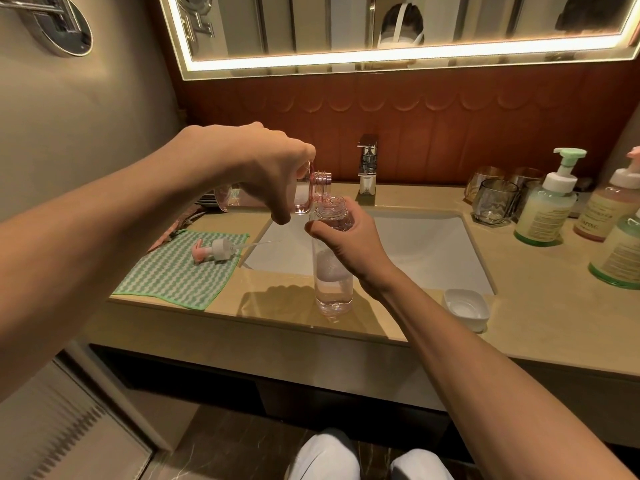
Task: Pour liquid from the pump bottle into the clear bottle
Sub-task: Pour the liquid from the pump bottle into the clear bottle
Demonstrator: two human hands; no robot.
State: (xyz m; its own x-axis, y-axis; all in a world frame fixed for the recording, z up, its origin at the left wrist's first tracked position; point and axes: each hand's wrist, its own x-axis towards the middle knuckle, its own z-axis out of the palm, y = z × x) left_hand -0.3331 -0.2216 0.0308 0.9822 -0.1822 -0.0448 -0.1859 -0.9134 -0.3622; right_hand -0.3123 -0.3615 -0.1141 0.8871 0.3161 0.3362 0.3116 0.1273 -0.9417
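My left hand (266,168) grips the pink pump bottle (313,188), pump removed, tipped on its side with its threaded neck just over the mouth of the clear bottle (333,285). My right hand (349,237) is wrapped around the upper part of the clear bottle, which stands upright on the counter's front edge with pale pink liquid in its lower part. The unscrewed pump head (216,251), pink and white with its tube, lies on a green checked cloth (176,278) to the left.
A white sink basin (433,247) and chrome tap (367,168) lie behind the bottles. A small white dish (465,308) sits at front right. Glass tumblers (495,200) and several pump bottles (547,206) crowd the right counter. A mirror hangs above.
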